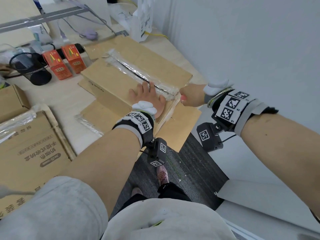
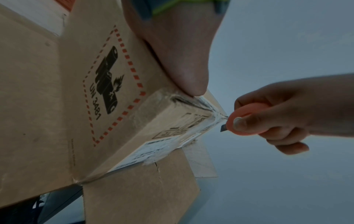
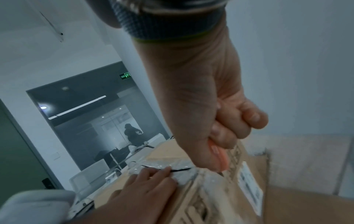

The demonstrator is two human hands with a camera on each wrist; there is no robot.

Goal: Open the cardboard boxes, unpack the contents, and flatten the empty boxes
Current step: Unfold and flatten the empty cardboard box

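A brown cardboard box [image 1: 112, 78] lies on the desk on top of flattened cardboard [image 1: 180, 129]. Clear tape runs along its top seam [image 1: 138, 73], which shows a dark slit. My left hand [image 1: 147, 96] lies flat on the box top near the seam's near end, fingers straight, seen too as the left hand [image 3: 149, 184]. My right hand [image 1: 190, 96] grips an orange box cutter [image 2: 247, 121] in a fist. Its short blade [image 2: 223, 128] sits at the box's taped near corner [image 2: 214, 115]. The box side carries a battery warning label [image 2: 109, 84].
Two red cartons [image 1: 64, 61] and a black mesh pen cup [image 1: 31, 68] stand at the back left. More cardboard boxes [image 1: 31, 146] lie at the left. A white wall [image 1: 251, 40] is close on the right. Dark carpet [image 1: 183, 170] and my shoes are below the desk edge.
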